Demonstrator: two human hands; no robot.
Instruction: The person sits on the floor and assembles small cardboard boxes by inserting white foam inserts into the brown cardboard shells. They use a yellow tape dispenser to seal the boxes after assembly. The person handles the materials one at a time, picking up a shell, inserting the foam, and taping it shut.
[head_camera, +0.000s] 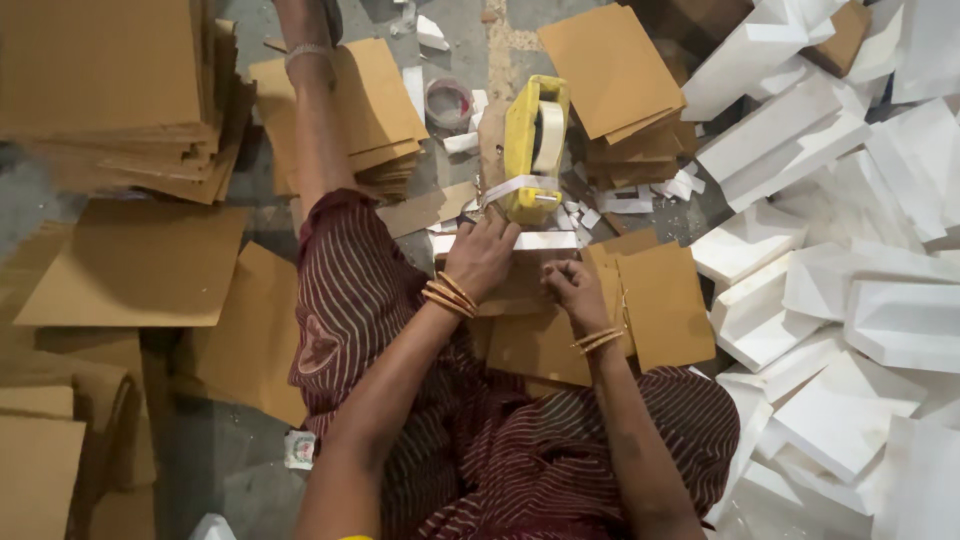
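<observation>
Pressing white strip (520, 241): left hand (483, 255) flat; right hand (573, 285) curled, grip hidden.

So the person's wearing a dark maroon garment (480, 450) with thin pale stripes running all over it, kind of a loose draped cloth that covers the lap and both knees; there's a lighter heart-like patch (318, 345) printed on the part over one knee. Arms are bare, no sleeves showing; the left hand (482, 255) has a stack of thin gold bangles (450, 296) at the wrist; the right hand (575, 290) has a couple of the same; a silver anklet (306, 52) sits on the outstretched leg
</observation>
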